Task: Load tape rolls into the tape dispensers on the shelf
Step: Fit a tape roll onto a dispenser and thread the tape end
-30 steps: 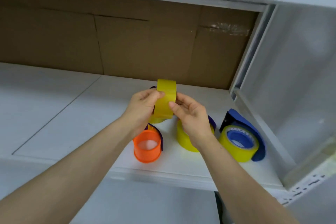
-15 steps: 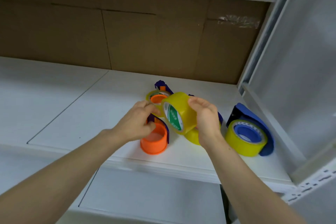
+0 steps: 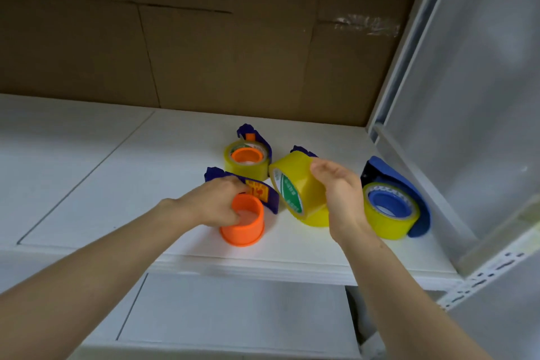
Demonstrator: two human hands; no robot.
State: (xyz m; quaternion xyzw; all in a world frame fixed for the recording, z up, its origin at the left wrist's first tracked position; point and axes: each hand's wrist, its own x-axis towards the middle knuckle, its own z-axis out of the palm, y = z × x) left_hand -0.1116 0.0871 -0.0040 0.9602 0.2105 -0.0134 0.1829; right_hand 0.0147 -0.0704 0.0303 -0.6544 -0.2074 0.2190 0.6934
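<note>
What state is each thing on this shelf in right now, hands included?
front dispenser: hub empty, stands on the shelf.
loose yellow roll: tilted, in hand, not loaded.
back dispenser: loaded with a roll.
blue dispenser: loaded with a roll.
left hand: grips the front dispenser's orange hub.
right hand: holds the loose yellow roll.

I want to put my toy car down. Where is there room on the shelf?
The shelf is bare left of the empty orange-core dispenser, and along the cardboard back. Crowded on the right: left hand, right hand, tape roll and blue-core dispenser bunch together.
</note>
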